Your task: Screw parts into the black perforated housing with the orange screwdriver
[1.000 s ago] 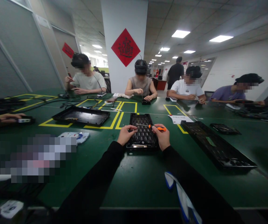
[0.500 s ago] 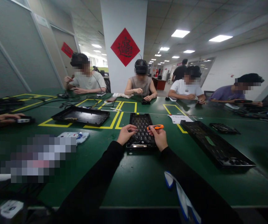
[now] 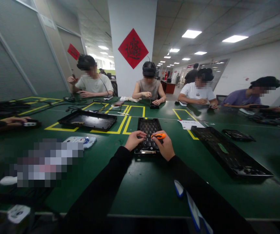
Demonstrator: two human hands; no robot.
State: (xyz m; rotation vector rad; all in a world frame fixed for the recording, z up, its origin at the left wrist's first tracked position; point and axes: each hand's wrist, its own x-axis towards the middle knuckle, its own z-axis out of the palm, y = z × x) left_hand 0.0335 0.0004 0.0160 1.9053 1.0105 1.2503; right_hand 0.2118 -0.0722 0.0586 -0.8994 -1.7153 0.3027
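My right hand [image 3: 165,147] grips an orange-and-black screwdriver [image 3: 161,136], its handle lying nearly level and the shaft side towards my left hand. My left hand [image 3: 133,140] is closed in a pinch close to the screwdriver's front end. Whatever sits between those fingertips is too small to make out. Both hands are over a black rectangular housing [image 3: 150,124], which lies lengthwise in front of me with rows of small shiny parts inside. A metallic strip [image 3: 147,151] shows along its near end.
An open black tray [image 3: 88,121] lies left, a long black casing [image 3: 230,152] right, with a white paper [image 3: 190,124] beside it. Yellow tape marks the green table [image 3: 135,188]. Several people sit opposite, and another person's hand [image 3: 15,121] rests at far left.
My right hand has moved left with the screwdriver, bringing the handle closer to my left fingertips. The whole view has shifted slightly.
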